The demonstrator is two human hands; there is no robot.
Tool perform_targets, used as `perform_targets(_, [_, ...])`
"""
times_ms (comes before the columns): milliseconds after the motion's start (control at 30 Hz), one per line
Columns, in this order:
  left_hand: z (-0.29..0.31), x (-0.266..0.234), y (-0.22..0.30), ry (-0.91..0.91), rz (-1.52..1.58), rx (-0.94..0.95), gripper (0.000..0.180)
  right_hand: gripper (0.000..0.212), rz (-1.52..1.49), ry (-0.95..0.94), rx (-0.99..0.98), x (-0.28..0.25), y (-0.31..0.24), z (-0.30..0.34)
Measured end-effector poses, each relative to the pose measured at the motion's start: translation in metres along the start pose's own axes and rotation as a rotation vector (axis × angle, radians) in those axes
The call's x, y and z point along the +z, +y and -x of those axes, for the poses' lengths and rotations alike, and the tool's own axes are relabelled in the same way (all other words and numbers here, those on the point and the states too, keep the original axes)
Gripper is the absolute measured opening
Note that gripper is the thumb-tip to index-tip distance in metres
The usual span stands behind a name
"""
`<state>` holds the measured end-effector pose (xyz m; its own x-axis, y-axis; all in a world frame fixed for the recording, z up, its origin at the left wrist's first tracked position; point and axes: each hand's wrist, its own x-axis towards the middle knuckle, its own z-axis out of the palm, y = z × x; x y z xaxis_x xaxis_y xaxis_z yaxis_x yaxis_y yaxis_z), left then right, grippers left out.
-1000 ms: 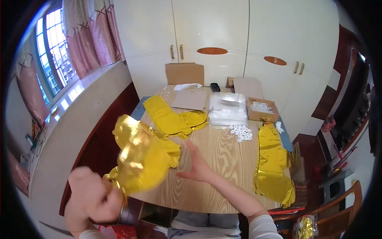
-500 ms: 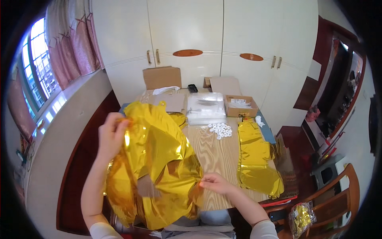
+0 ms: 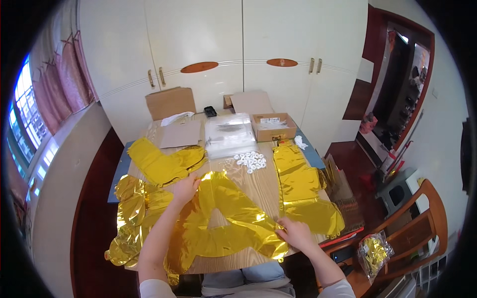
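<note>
A flat, uninflated gold foil balloon lies spread over the near part of the table, with a triangular gap in its middle. My left hand pinches its upper left edge. At its lower right end, my right hand has its fingers closed on the foil edge. Left of my left forearm, more crumpled gold foil hangs by the table edge. Behind it lies a folded gold foil piece. To the right, another stack of flat gold foil balloons reaches the table's right side.
Small white rings lie mid-table by a stack of clear plastic bags. An open cardboard box, a cardboard sheet and a black object sit farther back. A wooden chair holds a bagged gold foil item.
The held balloon came down from in front of me to the tabletop and now lies flatter. My left hand moved down and right; my view turned slightly right.
</note>
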<state>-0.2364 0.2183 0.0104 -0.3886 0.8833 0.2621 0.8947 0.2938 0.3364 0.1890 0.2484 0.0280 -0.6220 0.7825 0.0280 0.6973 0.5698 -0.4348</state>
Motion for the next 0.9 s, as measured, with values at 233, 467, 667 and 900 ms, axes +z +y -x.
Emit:
perform_targets(233, [0.045, -0.015, 0.038, 0.026, 0.034, 0.261, 0.05, 0.053, 0.086, 0.258, -0.18, -0.02, 0.062, -0.011])
perform_targets(467, [0.098, -0.007, 0.068, -0.381, -0.11, 0.434, 0.071, 0.055, 0.17, 0.07, -0.138, -0.005, 0.088, -0.016])
perform_targets(667, [0.087, 0.009, 0.073, -0.334, -0.125, 0.426, 0.069, 0.041, 0.034, 0.113, -0.07, 0.0, 0.095, -0.021])
perform_targets(900, [0.05, 0.027, 0.166, -0.272, 0.19, 0.719, 0.045, 0.012, -0.628, 0.12, 0.322, -0.009, 0.103, -0.026])
